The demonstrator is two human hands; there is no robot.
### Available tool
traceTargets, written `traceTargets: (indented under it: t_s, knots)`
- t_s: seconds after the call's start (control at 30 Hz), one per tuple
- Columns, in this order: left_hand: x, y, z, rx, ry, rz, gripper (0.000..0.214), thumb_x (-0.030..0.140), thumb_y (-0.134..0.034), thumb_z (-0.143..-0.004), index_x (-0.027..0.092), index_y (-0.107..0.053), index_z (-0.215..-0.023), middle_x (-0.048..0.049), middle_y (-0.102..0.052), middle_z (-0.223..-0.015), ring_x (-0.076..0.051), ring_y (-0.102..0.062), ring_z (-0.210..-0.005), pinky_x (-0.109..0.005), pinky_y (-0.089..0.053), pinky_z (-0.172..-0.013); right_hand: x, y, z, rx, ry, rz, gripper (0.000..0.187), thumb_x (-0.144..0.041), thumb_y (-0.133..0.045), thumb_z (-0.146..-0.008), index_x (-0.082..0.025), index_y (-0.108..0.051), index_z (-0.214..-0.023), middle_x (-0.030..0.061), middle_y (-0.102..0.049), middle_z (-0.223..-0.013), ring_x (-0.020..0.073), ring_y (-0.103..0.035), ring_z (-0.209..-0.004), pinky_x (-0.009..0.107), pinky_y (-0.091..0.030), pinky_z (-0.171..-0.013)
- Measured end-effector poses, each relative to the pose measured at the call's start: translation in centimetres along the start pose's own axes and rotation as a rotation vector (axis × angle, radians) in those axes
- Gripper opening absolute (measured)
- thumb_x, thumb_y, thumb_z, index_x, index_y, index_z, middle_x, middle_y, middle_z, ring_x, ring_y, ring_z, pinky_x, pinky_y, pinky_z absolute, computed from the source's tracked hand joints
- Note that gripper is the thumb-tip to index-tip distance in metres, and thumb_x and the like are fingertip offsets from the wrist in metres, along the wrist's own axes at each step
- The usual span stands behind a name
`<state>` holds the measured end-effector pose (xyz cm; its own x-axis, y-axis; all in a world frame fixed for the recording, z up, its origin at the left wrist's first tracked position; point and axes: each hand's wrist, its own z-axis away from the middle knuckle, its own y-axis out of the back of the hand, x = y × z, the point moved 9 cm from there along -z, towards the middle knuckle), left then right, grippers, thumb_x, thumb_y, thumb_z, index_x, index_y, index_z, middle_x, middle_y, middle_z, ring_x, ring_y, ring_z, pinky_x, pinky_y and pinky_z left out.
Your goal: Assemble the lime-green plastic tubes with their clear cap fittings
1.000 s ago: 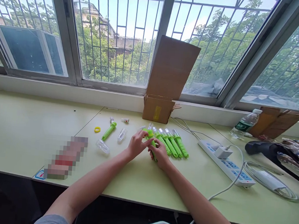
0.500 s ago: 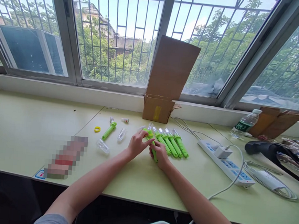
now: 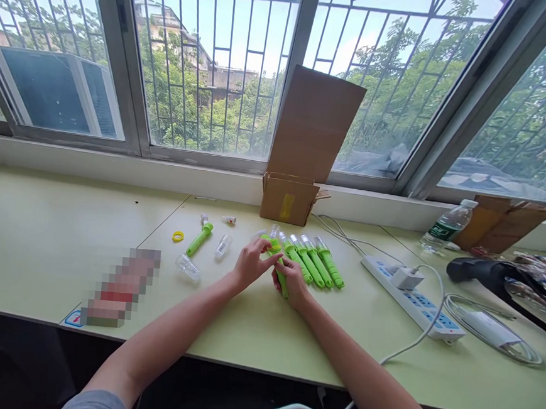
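Note:
My right hand (image 3: 294, 283) is closed round the lower part of a green plastic handle (image 3: 284, 286), which is tilted. At its upper end my left hand (image 3: 252, 263) pinches a yellow ring (image 3: 274, 245) fitted round the green rim. Part of the handle is hidden by my fingers. Just to the right, several green sticks with clear tips (image 3: 316, 264) lie side by side. On the left lie another green handle (image 3: 199, 239) with a whitish piece at its top, a loose yellow ring (image 3: 178, 237) and two clear plastic covers (image 3: 223, 246).
A small white-tipped part (image 3: 229, 220) lies farther back. An open cardboard box (image 3: 285, 200) stands by the window. To the right are a power strip (image 3: 416, 301) with cables, a coiled cable (image 3: 494, 329), a water bottle (image 3: 448, 228) and a black curved object (image 3: 480, 271).
Both hands stay in nearly the same place on the green handle. The left fingers have shifted very slightly at the yellow ring. The things on the table have not moved.

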<state>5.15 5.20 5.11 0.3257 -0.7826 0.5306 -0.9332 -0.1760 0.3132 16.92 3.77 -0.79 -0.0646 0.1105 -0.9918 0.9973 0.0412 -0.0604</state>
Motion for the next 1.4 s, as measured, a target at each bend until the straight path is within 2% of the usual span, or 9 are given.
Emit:
traceTargets:
  t_s: [0.17,0.37,0.53,0.7,1.0,1.4]
  knots:
    - [-0.1,-0.2,0.0,-0.023,0.033,0.053,0.035,0.051,-0.066,-0.078,0.018,-0.058,-0.085,-0.003,-0.066,-0.081,-0.015,-0.066,-0.072,-0.031,-0.06,-0.069,0.2,0.0,-0.1,-0.031,-0.012,-0.03,0.034,-0.048,-0.065,-0.072,-0.019,-0.05,-0.064,-0.0031,-0.052,-0.046,0.0078,-0.04,-0.031,0.02,-0.028,-0.03]
    - [-0.7,-0.3,0.2,-0.046,0.1,0.142,0.035,0.05,-0.067,-0.077,0.018,-0.057,-0.087,-0.0021,-0.068,-0.078,-0.016,-0.069,-0.072,-0.031,-0.06,-0.07,-0.3,-0.4,0.0,-0.053,0.044,0.0,0.036,-0.052,-0.066,-0.074,-0.019,-0.053,-0.069,-0.0042,-0.051,-0.049,0.007,-0.041,-0.033,0.02,-0.03,-0.031]
    - [-0.9,0.4,0.1,-0.014,0.107,0.131,0.034,0.05,-0.067,-0.077,0.019,-0.058,-0.089,-0.0031,-0.07,-0.082,-0.017,-0.07,-0.076,-0.033,-0.06,-0.074,-0.8,-0.8,0.2,-0.006,0.11,0.105,0.041,-0.059,-0.062,-0.076,-0.02,-0.057,-0.086,-0.0033,-0.054,-0.056,0.0095,-0.047,-0.038,0.02,-0.035,-0.033]
    - [-0.9,0.6,-0.1,0.0,0.097,0.087,0.034,0.049,-0.067,-0.078,0.018,-0.059,-0.088,-0.0036,-0.07,-0.082,-0.017,-0.069,-0.076,-0.033,-0.059,-0.074,-0.9,-0.8,0.2,0.044,0.151,0.175,0.042,-0.06,-0.06,-0.079,-0.02,-0.057,-0.092,-0.0066,-0.044,-0.048,0.0086,-0.037,-0.035,0.021,-0.028,-0.032]
    - [-0.6,0.1,-0.2,-0.028,0.06,0.078,0.032,0.048,-0.066,-0.079,0.018,-0.06,-0.089,-0.0036,-0.069,-0.085,-0.016,-0.068,-0.074,-0.033,-0.06,-0.072,-0.4,-0.4,0.1,0.054,0.031,0.101,0.038,-0.053,-0.071,-0.07,-0.02,-0.055,-0.084,-0.0098,-0.035,-0.045,0.006,-0.027,-0.035,0.021,-0.021,-0.034]
    - [-0.8,-0.1,-0.2,-0.034,0.061,0.083,0.033,0.048,-0.067,-0.078,0.018,-0.06,-0.089,-0.0035,-0.069,-0.085,-0.015,-0.067,-0.073,-0.032,-0.06,-0.07,0.1,-0.5,0.1,0.01,-0.012,0.044,0.037,-0.052,-0.069,-0.072,-0.021,-0.051,-0.08,-0.0109,-0.037,-0.042,0.0055,-0.027,-0.031,0.019,-0.02,-0.029]
